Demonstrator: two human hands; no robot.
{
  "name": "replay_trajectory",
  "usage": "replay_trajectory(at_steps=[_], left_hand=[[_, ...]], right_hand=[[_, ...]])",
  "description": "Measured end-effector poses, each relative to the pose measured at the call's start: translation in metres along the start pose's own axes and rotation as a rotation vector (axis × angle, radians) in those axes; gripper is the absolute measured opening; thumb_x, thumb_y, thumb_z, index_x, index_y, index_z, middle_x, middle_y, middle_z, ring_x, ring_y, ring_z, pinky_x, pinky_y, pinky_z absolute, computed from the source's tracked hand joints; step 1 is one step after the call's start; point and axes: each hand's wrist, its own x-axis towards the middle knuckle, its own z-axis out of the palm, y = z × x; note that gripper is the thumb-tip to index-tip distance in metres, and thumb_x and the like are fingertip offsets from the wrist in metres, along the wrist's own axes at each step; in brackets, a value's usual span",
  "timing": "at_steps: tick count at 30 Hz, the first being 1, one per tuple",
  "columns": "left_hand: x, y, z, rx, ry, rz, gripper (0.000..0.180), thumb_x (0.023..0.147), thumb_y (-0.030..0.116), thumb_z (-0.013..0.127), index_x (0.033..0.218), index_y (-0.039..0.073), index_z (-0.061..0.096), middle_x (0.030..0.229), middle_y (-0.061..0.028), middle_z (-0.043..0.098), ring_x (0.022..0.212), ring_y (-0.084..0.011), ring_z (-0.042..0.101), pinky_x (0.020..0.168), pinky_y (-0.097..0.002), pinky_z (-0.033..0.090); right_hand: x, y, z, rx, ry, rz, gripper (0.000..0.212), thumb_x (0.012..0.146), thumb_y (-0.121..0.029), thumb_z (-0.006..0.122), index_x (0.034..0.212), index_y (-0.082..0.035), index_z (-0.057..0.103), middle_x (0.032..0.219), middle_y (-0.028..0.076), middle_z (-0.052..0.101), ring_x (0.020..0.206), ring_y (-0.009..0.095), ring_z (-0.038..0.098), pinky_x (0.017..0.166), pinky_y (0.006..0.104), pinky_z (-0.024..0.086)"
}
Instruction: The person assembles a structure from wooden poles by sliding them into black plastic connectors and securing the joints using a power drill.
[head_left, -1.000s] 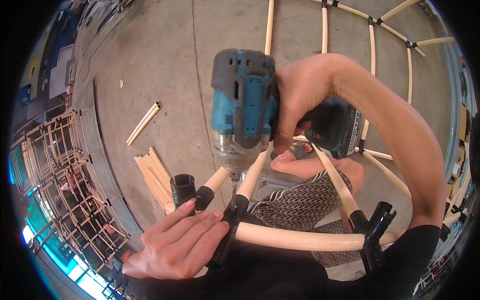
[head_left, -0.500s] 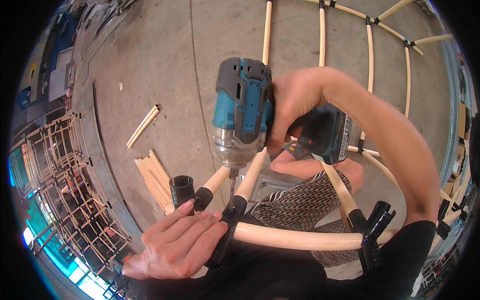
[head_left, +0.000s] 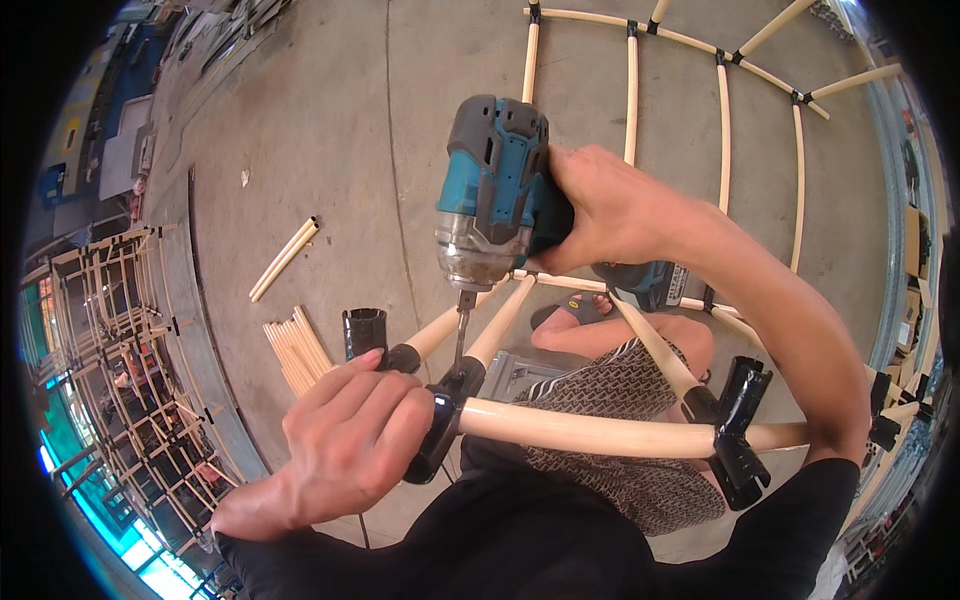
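Observation:
My right hand [head_left: 625,205] is wrapped round the grip of a teal and black cordless impact driver [head_left: 500,180], its battery lying to the right. The driver's thin bit [head_left: 462,335] points down onto a black pipe joint [head_left: 440,430]; whether a screw is under the tip cannot be made out. Closed over that joint from the left is my left hand [head_left: 350,430], some fingertips hidden. A cream pipe [head_left: 590,430] runs right from the joint to another black joint [head_left: 738,430]. Further cream pipes extend away from both, and an open-ended black joint [head_left: 365,330] stands beyond my left fingers.
Loose cream pipes [head_left: 298,350] lie in a bundle on the floor at left, with two short ones [head_left: 284,258] farther off. A large pipe frame [head_left: 725,130] spreads across the far right. Pipe racks [head_left: 130,380] stand at the left. My bare knee and sandalled foot [head_left: 575,310] are below.
The joints and pipe have risen in the picture. My left fingers have curled more tightly round the joint, and the driver has shifted slightly up and right, its bit still at the joint.

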Motion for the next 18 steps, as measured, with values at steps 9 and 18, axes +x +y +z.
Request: replay_trajectory(at_steps=[9, 18], left_hand=[[-0.003, 0.006, -0.002, -0.016, 0.000, -0.015, 0.020, 0.073, 0.011, 0.070, 0.088, 0.006, 0.058, 0.081, -0.0074, 0.063, 0.076, -0.0251, 0.067, 0.088, -0.0410, 0.058], [0.001, 0.008, -0.006, -0.026, -0.010, -0.034, 0.026, 0.074, 0.015, 0.077, 0.088, 0.006, 0.057, 0.081, -0.0077, 0.063, 0.077, -0.0285, 0.067, 0.087, -0.0412, 0.058]], right_hand=[[0.005, -0.012, 0.001, -0.064, -0.017, 0.023, 0.048, 0.063, -0.021, 0.084, 0.096, 0.006, 0.061, 0.079, 0.020, 0.068, 0.075, 0.035, 0.068, 0.070, 0.0408, 0.055], [0.012, 0.000, 0.007, -0.032, -0.073, -0.005, 0.053, 0.062, -0.023, 0.085, 0.101, 0.005, 0.062, 0.082, 0.020, 0.069, 0.080, 0.034, 0.069, 0.072, 0.0421, 0.054]])
